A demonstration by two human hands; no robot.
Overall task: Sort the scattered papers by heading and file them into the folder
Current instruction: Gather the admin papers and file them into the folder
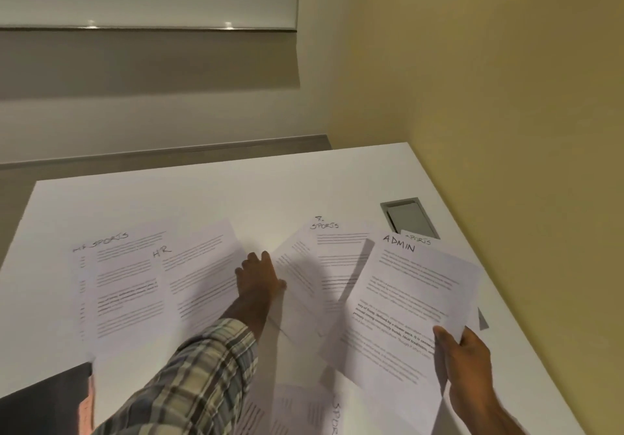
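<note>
Nearest me, a dark folder point(47, 397) sits at the near left table point(236, 191) corner. My right hand point(467, 363) pinches the ADMIN sheet point(412, 299), lifted at the right. Farther in, my left hand point(258, 277) presses fingers-down between the HR sheet point(199, 272) and a SPORTS sheet point(324, 266).

On the desk point(236, 195), the HR sheet point(199, 279) overlaps the left-hand SPORTS sheet point(114, 286). Right of them lies another SPORTS sheet point(332, 249), the ADMIN sheet point(405, 303) over its right side. The folder point(44, 404) sits at the near left corner; a hatch point(410, 217) lies behind the ADMIN sheet.
</note>
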